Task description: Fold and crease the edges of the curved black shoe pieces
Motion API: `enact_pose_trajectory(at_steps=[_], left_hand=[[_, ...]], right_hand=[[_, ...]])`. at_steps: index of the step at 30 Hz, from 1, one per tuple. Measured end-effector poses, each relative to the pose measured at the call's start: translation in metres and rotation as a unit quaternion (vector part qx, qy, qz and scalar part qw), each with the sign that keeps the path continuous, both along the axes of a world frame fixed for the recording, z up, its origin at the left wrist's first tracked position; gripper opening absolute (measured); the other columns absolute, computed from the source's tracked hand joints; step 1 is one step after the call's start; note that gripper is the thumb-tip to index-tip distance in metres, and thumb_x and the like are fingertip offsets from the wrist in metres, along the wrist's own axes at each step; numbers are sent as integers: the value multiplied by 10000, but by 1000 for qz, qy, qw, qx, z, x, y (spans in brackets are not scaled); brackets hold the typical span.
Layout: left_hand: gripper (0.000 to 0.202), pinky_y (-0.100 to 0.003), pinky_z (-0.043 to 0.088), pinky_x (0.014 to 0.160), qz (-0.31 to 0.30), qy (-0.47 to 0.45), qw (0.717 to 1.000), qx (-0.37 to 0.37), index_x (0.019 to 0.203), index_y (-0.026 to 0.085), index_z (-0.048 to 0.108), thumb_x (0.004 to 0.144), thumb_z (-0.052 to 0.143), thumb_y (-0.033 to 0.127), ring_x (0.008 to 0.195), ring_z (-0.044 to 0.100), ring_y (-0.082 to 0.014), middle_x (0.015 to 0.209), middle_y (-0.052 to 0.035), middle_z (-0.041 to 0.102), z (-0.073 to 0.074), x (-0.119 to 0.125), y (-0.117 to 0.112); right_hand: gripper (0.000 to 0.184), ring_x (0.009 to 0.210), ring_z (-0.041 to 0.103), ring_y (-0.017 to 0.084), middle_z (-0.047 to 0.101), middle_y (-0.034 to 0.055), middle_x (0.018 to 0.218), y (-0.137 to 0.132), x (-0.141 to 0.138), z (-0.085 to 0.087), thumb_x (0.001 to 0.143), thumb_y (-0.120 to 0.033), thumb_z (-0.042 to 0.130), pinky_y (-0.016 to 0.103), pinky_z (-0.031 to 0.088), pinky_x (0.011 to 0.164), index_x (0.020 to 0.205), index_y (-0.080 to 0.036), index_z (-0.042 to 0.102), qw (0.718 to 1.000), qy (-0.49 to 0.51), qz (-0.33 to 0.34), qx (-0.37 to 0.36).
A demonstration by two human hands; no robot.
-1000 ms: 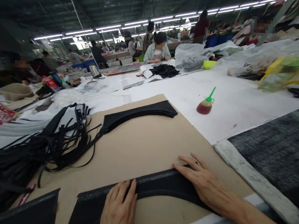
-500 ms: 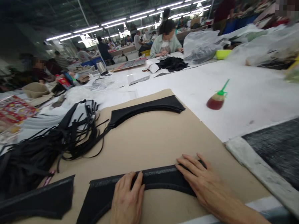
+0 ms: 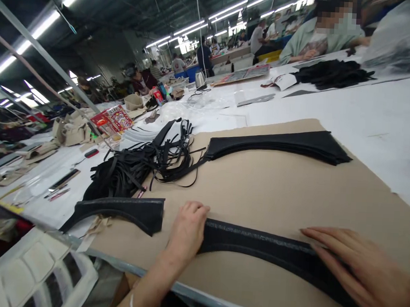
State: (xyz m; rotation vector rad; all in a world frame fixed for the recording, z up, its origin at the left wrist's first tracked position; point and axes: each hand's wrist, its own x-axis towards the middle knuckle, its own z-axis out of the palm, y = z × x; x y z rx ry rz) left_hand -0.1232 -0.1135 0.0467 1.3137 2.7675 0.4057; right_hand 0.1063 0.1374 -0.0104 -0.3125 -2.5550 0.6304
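A curved black fabric piece (image 3: 251,243) with a greyish strip along its upper edge lies on the tan board (image 3: 258,188) in front of me. My left hand (image 3: 188,228) is closed over its left end, fingers curled and thumb hidden. Over its right part rests my right hand (image 3: 364,267), slightly blurred, with fingers stretched out and touching the upper edge. Left of my left hand is a similar black piece (image 3: 129,211), lying flat. Farther back, a stack of black curved pieces (image 3: 277,143) sits on the board.
A tangled heap of black strips (image 3: 128,170) lies at the board's left. Beyond it are a red patterned package (image 3: 114,119) and clear plastic. A white plastic chair (image 3: 37,273) stands by the table's front edge. A co-worker (image 3: 321,38) sits across the white table (image 3: 375,107).
The view has swung left. My left hand has gone from lying on the piece to closing over its left end. My right hand stays on the right part, and the piece's tilt has changed.
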Motion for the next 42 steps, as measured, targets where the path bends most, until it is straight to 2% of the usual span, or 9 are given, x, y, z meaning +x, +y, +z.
enact_pose_trajectory(at_steps=[3,6,9,12,17,24,29,34,42], left_hand=[[232,-347,453,935,-1,-17,999,-28,1034,186,647,895,486,91,1024,544,-204,1018,-46,648,2,-39,-27],[192,-327,456,907,-18,-30,998,-44,967,199,653,875,518,100,987,552,-199,975,-35,641,-1,-57,-42],[184,-306,454,884,-34,-38,997,-54,939,204,642,862,516,94,972,551,-191,971,-33,622,-4,-63,-45],[208,-306,446,871,-46,-39,996,-61,937,203,628,838,507,65,968,545,-192,964,-37,609,-4,-67,-45],[204,-311,435,824,-70,-40,994,-70,838,202,613,805,498,37,903,537,-194,868,-29,589,-4,-74,-44],[204,-307,423,792,-82,-36,994,-55,818,204,586,781,493,25,900,530,-194,883,-28,583,-3,-76,-45],[265,-320,411,781,-96,-34,994,-50,921,198,597,789,466,10,889,548,-196,886,-26,629,-4,-77,-46],[223,-323,412,795,-110,-35,992,-49,810,203,639,802,484,42,901,542,-201,861,-35,603,-4,-80,-48],[235,-280,432,779,-135,-41,989,-46,844,193,641,824,470,34,858,553,-172,834,-16,632,-1,-84,-53]], right_hand=[[264,943,615,209,662,57,1056,-48,-61,33,965,-338,435,352,494,843,1089,-240,647,994,-54,81,-42],[238,971,590,213,644,69,1058,-93,-117,53,947,-210,457,362,465,877,1090,-202,647,981,-147,121,-46],[188,1003,567,234,640,76,1024,-124,-156,58,927,-172,502,373,426,899,1034,-176,656,969,-217,114,-19],[168,997,555,251,631,83,1004,-141,-176,57,927,-162,494,384,400,873,982,-167,653,961,-258,94,29],[163,967,544,262,628,96,981,-151,-187,52,923,-144,472,396,367,826,957,-164,630,957,-272,77,67],[76,962,525,241,610,74,963,-146,-191,47,883,-172,541,355,348,790,891,-185,615,961,-259,92,32],[120,901,531,203,622,51,934,-142,-191,47,883,-131,502,338,320,785,866,-187,608,962,-244,121,32],[128,842,542,187,647,35,871,-138,-190,46,897,-127,488,337,302,787,909,-185,602,961,-232,148,18],[121,865,533,170,626,40,914,-131,-188,38,918,-127,495,278,364,798,902,-173,606,959,-207,192,-20]])
